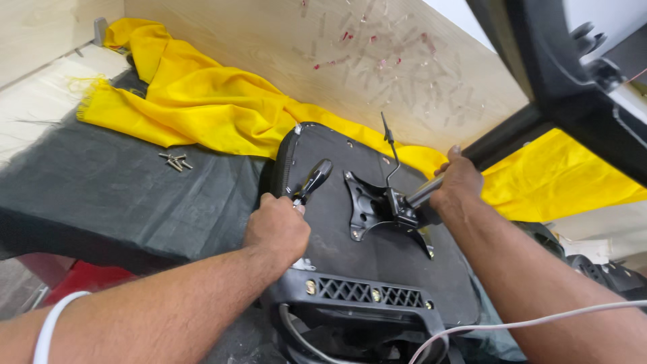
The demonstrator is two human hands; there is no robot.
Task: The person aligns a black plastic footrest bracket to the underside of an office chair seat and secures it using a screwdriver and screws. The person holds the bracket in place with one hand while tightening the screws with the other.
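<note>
Lying underside up near the surface's right edge, the chair seat [377, 263] carries both hands: left hand [278, 229] clenched, seemingly on a screwdriver [314, 180]; right hand [458, 183] grasping the gas cylinder [421, 194]. Loose screws [175, 160] lie well apart.

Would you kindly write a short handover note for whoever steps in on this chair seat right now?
Left hand: closed on a black-handled screwdriver, tip at the left edge of the upturned chair seat.
Right hand: gripping the gas-lift column where it enters the metal mechanism plate.
Chair base sticks up at the right.
Done: plate sits on the seat underside, column inserted.
Left: loose screws lie on the dark cloth; whether the plate screws are all in cannot be told.
</note>
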